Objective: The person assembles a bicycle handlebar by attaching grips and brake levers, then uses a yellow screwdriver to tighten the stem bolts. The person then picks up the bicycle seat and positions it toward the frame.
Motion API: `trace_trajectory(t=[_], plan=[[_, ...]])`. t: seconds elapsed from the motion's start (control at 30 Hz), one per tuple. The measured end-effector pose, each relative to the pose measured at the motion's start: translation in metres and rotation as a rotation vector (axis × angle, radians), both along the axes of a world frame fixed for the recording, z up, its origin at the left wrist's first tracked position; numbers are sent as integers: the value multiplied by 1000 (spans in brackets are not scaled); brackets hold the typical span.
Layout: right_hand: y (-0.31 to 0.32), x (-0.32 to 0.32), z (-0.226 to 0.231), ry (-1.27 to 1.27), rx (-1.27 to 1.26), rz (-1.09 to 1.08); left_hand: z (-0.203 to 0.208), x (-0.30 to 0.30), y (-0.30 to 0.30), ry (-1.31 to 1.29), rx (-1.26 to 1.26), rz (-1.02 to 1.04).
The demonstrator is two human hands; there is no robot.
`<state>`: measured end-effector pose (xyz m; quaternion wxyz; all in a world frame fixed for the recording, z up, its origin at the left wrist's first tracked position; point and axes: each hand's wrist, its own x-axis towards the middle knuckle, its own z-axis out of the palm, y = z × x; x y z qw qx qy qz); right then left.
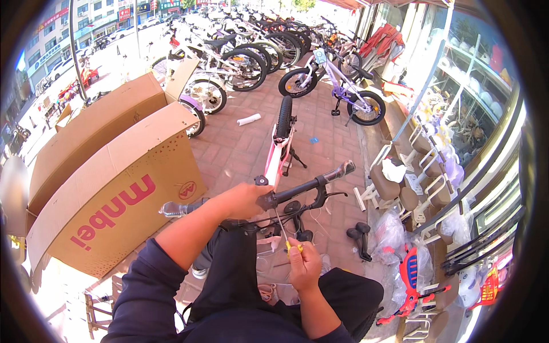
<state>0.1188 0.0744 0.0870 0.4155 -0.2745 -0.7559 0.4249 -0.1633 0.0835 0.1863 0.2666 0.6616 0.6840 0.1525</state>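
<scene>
Being gripped by curled right hand (305, 265), yellow-handled screwdriver (294, 247), pointed toward eleven o'clock, black handlebar (303, 187) clasped by curled left hand (245, 200).

In the middle, one bike (277, 157), with a box (123, 200) to its left. Far ahead, more bikes (246, 66) on the bricks (223, 154). To the right, seats (384, 183) by the shop window (477, 86).

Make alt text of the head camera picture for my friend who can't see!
A person's right hand points a yellow-handled screwdriver toward the black handlebar of a pink-and-white bike, and the left hand grips that handlebar. A big cardboard box stands on the left, with parked bikes beyond.
</scene>
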Motion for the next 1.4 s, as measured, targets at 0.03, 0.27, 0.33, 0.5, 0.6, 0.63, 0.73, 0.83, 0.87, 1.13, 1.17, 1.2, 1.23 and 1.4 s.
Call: trace_trajectory(t=[0.03, 0.27, 0.33, 0.5, 0.6, 0.63, 0.73, 0.83, 0.87, 1.13, 1.17, 1.2, 1.23, 1.4], plan=[[5, -1, -14, 239, -429, 97, -3, 2, 2, 8, -16, -5], [19, -17, -34, 457, -256, 290, -12, -11, 9, 33, 31, -25], [21, -16, -8, 129, 477, -3, -6, -12, 3, 4, -23, 16], [-4, -24, -1, 72, 4, -145, -15, -20, 9, 41, 29, -46], [2, -19, -15, 524, -661, 234, -6, -8, 14, 13, -8, -51], [-1, -21, -17, 523, -617, 243, -4, -8, 13, 14, -13, -51], [-3, -23, -13, 287, -206, 151, -8, -15, 9, 18, -1, -56], [6, -12, -5, -120, 148, -10, -15, -17, 9, -7, 48, -72], [8, -13, -12, -38, -132, 50, -14, -15, 9, -27, 55, -75], [4, 0, -27, 401, -534, 248, -8, -7, 2, -2, 45, -32], [5, 2, -20, 256, -230, 151, -7, -7, 2, -7, 50, -15], [8, 8, -9, 110, 76, 60, -3, -4, 1, -11, 41, -15], [9, 10, 3, -32, 388, -27, 1, -2, 1, -12, 41, -16], [-12, -9, 3, -152, 472, -328, -8, -7, -2, -32, 62, -8]])
